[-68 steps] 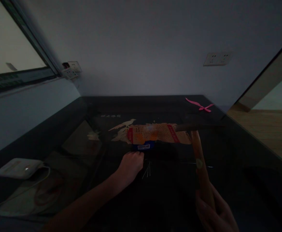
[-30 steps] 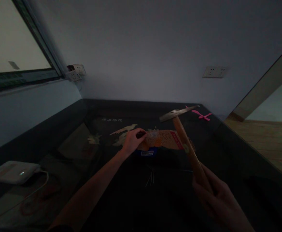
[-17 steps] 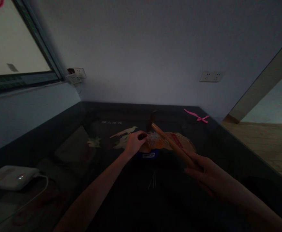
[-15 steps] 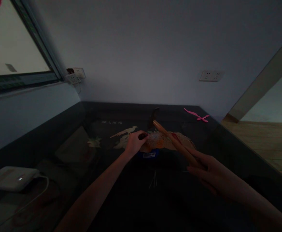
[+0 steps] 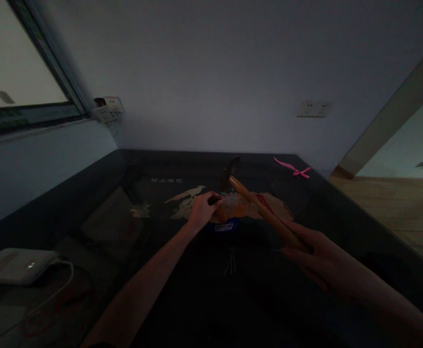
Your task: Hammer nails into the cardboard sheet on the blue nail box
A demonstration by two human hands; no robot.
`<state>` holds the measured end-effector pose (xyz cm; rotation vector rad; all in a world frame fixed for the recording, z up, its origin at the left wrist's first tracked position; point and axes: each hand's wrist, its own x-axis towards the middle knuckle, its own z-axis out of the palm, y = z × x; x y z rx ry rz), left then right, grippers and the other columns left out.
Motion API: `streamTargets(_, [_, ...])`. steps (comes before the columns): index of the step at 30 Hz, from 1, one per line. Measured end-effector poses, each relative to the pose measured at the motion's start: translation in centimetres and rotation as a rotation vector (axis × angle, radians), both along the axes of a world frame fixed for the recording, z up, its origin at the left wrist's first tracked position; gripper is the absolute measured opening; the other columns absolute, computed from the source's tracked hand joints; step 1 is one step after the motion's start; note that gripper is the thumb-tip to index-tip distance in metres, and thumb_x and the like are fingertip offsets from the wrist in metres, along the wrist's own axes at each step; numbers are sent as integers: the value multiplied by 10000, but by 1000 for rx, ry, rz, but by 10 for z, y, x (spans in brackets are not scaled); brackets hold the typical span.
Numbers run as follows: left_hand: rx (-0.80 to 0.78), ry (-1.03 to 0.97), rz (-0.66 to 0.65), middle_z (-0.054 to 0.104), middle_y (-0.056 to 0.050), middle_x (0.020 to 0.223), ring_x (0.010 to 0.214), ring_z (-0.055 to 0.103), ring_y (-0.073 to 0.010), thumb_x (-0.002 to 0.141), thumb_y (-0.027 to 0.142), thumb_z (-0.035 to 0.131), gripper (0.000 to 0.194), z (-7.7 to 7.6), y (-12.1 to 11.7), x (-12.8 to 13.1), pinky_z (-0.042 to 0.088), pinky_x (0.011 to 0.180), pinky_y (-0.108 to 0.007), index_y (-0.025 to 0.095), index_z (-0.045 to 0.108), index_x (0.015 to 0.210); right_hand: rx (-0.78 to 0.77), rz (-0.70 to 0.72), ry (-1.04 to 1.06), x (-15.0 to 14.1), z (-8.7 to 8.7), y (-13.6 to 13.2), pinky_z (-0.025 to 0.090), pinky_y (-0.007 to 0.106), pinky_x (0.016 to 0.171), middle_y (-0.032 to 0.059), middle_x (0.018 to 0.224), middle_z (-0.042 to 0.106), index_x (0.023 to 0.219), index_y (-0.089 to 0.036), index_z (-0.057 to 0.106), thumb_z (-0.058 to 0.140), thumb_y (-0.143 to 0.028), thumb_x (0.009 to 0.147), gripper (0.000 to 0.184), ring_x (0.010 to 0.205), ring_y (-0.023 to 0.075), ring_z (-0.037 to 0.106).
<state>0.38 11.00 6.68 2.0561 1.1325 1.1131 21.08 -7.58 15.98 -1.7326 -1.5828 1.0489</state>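
The scene is dim. My left hand is closed in a pinch at the left end of an orange patterned board. It grips something small and dark that I cannot make out. The board rests on a small blue block on the dark glass table. My right hand is wrapped around the wooden handle of a hammer. The hammer's dark head hovers just above the board, right of my left fingers. Several thin nails lie on the table in front of the block.
A white device with a cable sits at the near left of the table. A pink ribbon lies at the far right corner. Wall sockets and a window are behind. Wooden floor shows beyond the table's right edge.
My left hand rose from the table near the nails to the board's left end. The hammer swung from upright on the right, leftward and down, so its head is now over the board.
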Motion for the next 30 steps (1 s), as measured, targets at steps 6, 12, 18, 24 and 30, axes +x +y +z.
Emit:
streamTargets(6, [-14, 26, 22, 694, -26, 784, 715, 641, -155, 733, 193, 626, 75, 1, -1, 0, 495, 688, -266, 169, 654, 798, -60, -18, 70, -3, -3, -5, 356, 190, 308, -57, 509, 507, 1358, -224, 397, 572, -317, 754, 635, 346, 90, 414])
streamTargets(12, [-24, -34, 1, 692, -33, 791, 715, 644, -150, 725, 184, 629, 81, -5, 3, 1, 497, 697, -263, 157, 653, 797, -64, -14, 89, -3, -4, -8, 339, 170, 330, -63, 587, 484, 1374, -254, 341, 553, -344, 779, 638, 392, 73, 401])
streamTargets(18, [-25, 12, 22, 689, -33, 775, 714, 640, -156, 723, 184, 631, 84, -2, 2, 0, 493, 685, -266, 154, 656, 797, -108, 14, 102, -5, -7, -6, 312, 165, 314, -74, 546, 437, 1385, -224, 321, 542, -350, 789, 648, 362, 66, 361])
streamTargets(24, [-8, -13, 7, 696, -29, 796, 732, 643, -154, 722, 179, 633, 65, -1, 2, 1, 498, 717, -277, 169, 657, 781, -43, -28, 74, -4, -7, -6, 373, 185, 351, -46, 588, 519, 1362, -233, 379, 570, -349, 761, 640, 404, 89, 443])
streamTargets(30, [-21, 11, 15, 698, -25, 802, 739, 645, -157, 724, 167, 627, 70, 0, 2, 0, 496, 720, -281, 175, 657, 786, -68, -40, 62, -3, -8, -6, 363, 187, 331, -12, 677, 611, 1382, -243, 345, 561, -350, 768, 659, 412, 98, 475])
